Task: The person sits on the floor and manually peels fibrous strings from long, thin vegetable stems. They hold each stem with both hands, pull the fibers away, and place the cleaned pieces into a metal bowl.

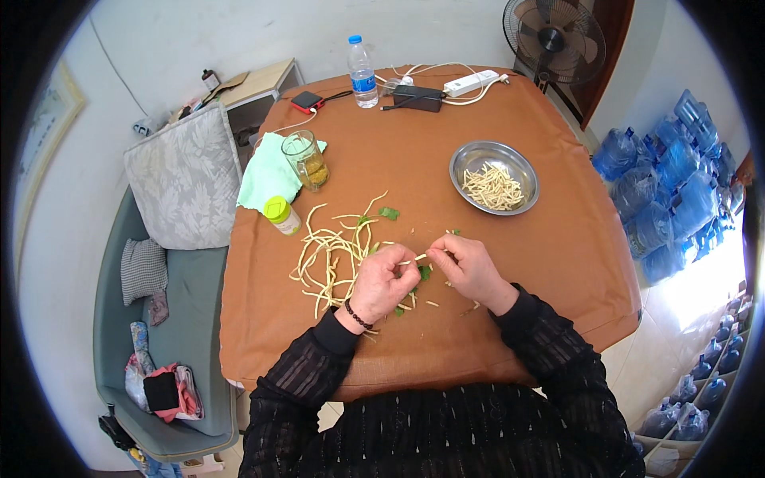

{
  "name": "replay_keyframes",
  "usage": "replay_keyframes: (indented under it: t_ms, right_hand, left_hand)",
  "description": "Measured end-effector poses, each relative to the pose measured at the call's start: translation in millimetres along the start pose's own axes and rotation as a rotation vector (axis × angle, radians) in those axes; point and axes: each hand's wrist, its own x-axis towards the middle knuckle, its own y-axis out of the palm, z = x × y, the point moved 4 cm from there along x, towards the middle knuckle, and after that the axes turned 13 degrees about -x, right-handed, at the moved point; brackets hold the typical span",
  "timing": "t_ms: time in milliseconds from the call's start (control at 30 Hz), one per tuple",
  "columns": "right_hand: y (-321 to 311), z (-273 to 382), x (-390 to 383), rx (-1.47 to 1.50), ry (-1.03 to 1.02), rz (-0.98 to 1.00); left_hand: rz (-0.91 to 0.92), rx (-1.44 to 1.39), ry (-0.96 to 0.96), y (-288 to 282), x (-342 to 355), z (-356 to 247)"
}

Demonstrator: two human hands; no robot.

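Note:
Over the near middle of the table, my left hand (381, 283) is closed around a pale long bean (413, 260). The fingertips of my right hand (472, 272) pinch the end of the same bean. To the left of my left hand lies a loose tangle of long beans (323, 253), with a green leaf (389, 213) above it. A few short bean bits and more green leaf pieces lie on the cloth under and between my hands. Farther right, a steel bowl (457, 177) holds a heap of short bean pieces (494, 189).
A brown cover (558, 239) lies over the table. A glass mug (307, 163), a green-lidded jar (280, 215) and a mint cloth (264, 171) stand at left. Behind are a water bottle (363, 76), black adapter (418, 98) and power strip (472, 82).

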Motion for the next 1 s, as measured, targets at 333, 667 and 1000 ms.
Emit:
replay_keyframes:
  t_ms: [333,667,1000]
  right_hand:
    - [12,-14,-5,0.488,0.303,0.304]
    - [-1,6,0,0.235,-0.063,0.364]
    - [-20,25,0,-0.028,-0.161,-0.161]
  left_hand:
    - [0.179,-0.299,-0.186,2,-4,-1]
    - [0.546,-0.545,-0.416,7,-9,3]
    - [0.173,-0.808,-0.464,-2,0,11]
